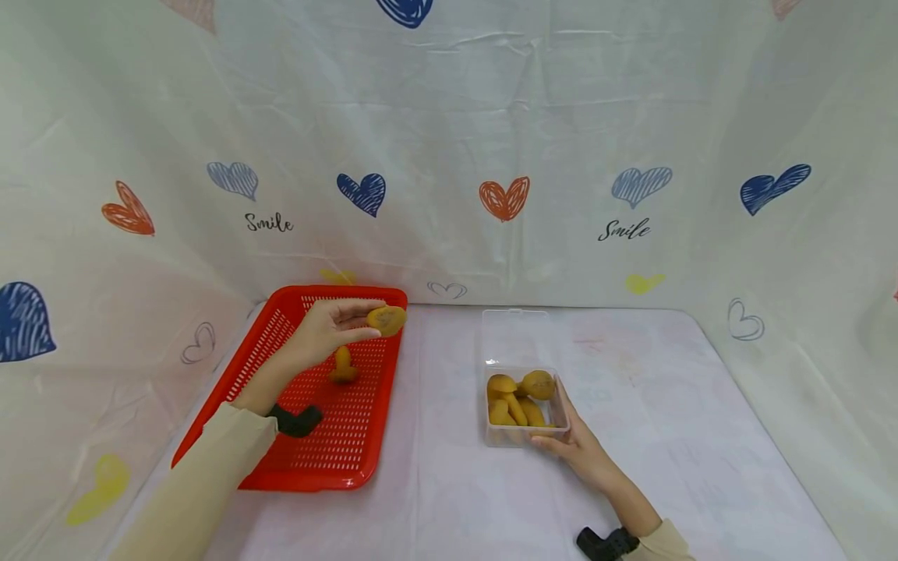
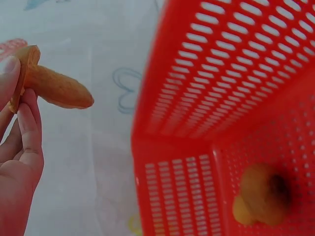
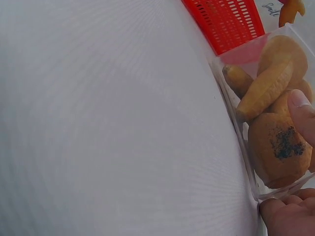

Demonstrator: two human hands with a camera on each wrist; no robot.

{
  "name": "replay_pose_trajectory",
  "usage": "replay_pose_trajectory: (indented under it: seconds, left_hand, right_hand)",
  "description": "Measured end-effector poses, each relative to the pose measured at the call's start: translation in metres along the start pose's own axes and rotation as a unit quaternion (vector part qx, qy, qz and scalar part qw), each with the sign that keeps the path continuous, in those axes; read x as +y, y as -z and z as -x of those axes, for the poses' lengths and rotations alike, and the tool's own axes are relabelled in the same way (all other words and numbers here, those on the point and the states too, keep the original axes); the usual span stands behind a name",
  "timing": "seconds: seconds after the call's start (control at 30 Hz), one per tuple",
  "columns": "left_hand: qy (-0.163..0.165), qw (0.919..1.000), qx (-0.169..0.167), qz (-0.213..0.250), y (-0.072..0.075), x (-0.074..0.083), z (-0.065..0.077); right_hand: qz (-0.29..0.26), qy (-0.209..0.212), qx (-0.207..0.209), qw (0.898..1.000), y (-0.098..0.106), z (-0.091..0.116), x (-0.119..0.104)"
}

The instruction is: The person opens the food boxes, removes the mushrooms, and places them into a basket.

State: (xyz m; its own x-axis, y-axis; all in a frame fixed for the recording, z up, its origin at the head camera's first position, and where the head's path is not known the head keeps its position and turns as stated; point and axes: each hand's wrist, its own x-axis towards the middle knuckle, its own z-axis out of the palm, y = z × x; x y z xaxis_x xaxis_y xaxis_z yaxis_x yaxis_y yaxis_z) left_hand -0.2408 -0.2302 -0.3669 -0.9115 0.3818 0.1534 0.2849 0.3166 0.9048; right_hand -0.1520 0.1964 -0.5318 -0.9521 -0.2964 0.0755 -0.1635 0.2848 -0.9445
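Left grip pinches a mushroom; the backdrop reads "Smile" twice.

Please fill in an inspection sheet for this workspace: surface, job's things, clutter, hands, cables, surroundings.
Surface: white table, faint marks showing.
Job's things: red basket, one loose mushroom visible inside; clear box, lid open, holding several mushrooms, one dark-speckled.
Clutter: nothing seen.
Left hand: pinches a raised mushroom by its cap; black device at wrist.
Right hand: grips the clear box at its near right corner; similar black device at wrist.
Cables: nothing seen.
Surroundings: pale backdrop printed with hearts and "Smile".
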Motion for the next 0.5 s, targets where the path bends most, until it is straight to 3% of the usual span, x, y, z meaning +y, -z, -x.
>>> replay_pose_trajectory:
  seconds: [0.2, 0.5]
  left_hand:
    - [0.018, 0.9993, 0.024, -0.024, 0.007, -0.018, 0.004]
    - [0.030, 0.9982, 0.030, -0.043, 0.009, -0.049, 0.005]
  right_hand:
    - [0.000, 0.006, -0.001, 1.000, 0.001, 0.000, 0.001]
    - [-0.006, 0.000, -0.001, 1.000, 0.000, 0.000, 0.000]
